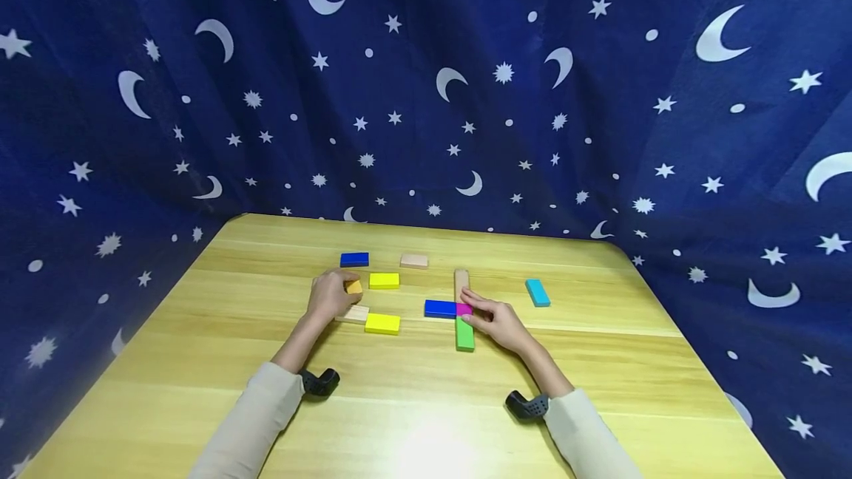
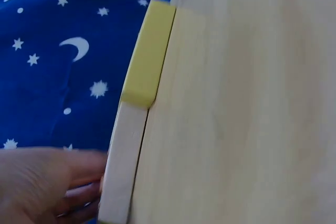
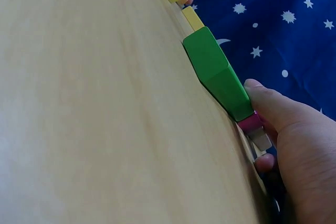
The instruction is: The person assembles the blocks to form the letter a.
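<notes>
In the head view my left hand (image 1: 329, 296) grips a small orange block (image 1: 353, 287) above the table. Just below it lies a plain wooden block (image 1: 353, 314), end to end with a yellow block (image 1: 382, 324). The left wrist view shows that hand (image 2: 44, 184) blurred, partly behind the wooden block (image 2: 123, 166). My right hand (image 1: 498, 322) pinches a magenta block (image 1: 464, 309) between thumb and fingers. Around that block, a blue block (image 1: 441, 309) lies to the left, a green block (image 1: 464, 335) nearer, and a light wooden block (image 1: 461, 283) farther away.
Another yellow block (image 1: 384, 281), a blue block (image 1: 354, 259) and a pale wooden block (image 1: 414, 261) lie farther back. A light blue block (image 1: 538, 293) is on the right. The wooden table (image 1: 399, 390) ends at a starry blue cloth (image 1: 399, 94).
</notes>
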The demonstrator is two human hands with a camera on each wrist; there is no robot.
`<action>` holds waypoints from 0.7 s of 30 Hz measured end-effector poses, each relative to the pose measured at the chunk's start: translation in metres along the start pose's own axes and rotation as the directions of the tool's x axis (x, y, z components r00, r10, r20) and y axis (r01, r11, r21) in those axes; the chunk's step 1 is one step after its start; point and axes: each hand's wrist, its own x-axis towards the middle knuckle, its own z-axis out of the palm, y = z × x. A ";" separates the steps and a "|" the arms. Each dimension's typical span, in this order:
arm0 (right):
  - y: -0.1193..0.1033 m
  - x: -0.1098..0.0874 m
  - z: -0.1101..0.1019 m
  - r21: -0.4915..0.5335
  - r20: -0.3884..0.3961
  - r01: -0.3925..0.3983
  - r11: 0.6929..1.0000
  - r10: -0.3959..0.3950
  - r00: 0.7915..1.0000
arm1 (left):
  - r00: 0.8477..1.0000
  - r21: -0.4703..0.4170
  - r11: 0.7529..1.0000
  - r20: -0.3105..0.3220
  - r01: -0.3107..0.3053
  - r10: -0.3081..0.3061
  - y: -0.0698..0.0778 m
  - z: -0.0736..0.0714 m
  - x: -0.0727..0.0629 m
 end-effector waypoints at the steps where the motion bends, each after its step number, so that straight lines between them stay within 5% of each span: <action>1: 0.000 0.000 0.000 -0.004 -0.003 0.002 1.000 -0.002 1.000 | 1.000 0.007 1.000 0.023 -0.005 0.005 0.000 -0.001 0.002; 5: 0.000 0.000 0.000 -0.001 -0.005 0.000 1.000 0.000 1.000 | 0.997 -0.033 0.999 0.073 -0.015 0.017 0.008 -0.005 0.017; 10: 0.000 0.000 0.000 0.006 -0.001 0.002 1.000 -0.002 1.000 | 0.995 -0.187 0.980 0.056 -0.072 0.084 0.031 -0.001 0.054; 14: -0.001 0.000 0.000 0.001 -0.003 0.016 1.000 -0.016 1.000 | 0.992 -0.274 0.957 0.059 -0.094 0.114 0.041 0.016 0.080; 21: 0.000 0.000 0.001 -0.004 -0.003 0.001 1.000 -0.001 1.000 | 0.977 -0.301 0.953 0.195 -0.023 0.085 0.045 0.049 0.100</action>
